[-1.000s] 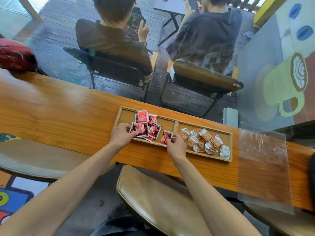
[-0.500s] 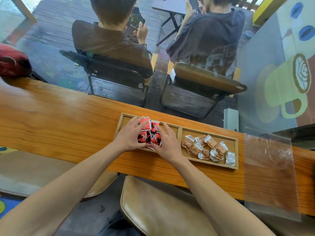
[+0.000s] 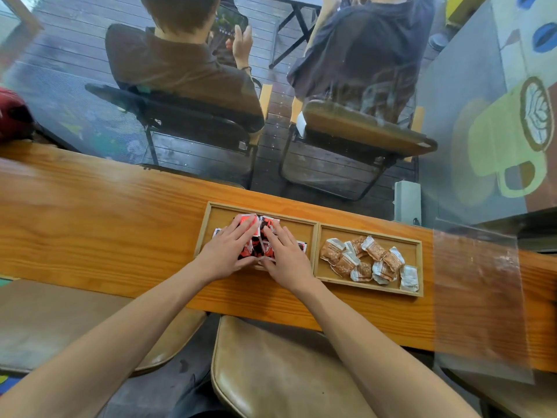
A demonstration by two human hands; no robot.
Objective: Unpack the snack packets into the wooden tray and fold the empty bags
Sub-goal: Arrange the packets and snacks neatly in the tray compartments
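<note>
Both hands in left compartment of wooden tray (image 3: 313,226), on long wooden counter (image 3: 90,224). Left hand (image 3: 227,251) flat over pile of red snack packets (image 3: 261,236), fingers straight and slightly spread, pressing packets from left side. Right hand (image 3: 286,257) same, fingers straight, laid on pile from right; thumbs nearly meeting at near edge of pile. No packet pinched or lifted, palms down on top. Red packets bunched between the two hands, a few corners sticking out at left and right of hands, top one showing red-and-white face at far side. Right compartment holding brown-and-white snack packets (image 3: 366,259), loose heap, one white packet at near right corner, all apart from hands. Clear empty plastic bag (image 3: 479,297) lying flat on counter just right of tray, unfolded, near end hanging past counter edge toward camera. Tan stool seat (image 3: 280,375) below counter between forearms. Beyond glass at far side: two seated people on dark folding chairs (image 3: 193,116), backs to camera, one holding phone (image 3: 230,25). Painted green cup graphic (image 3: 506,137) on glass at right. Red bag (image 3: 12,116) at far left.
</note>
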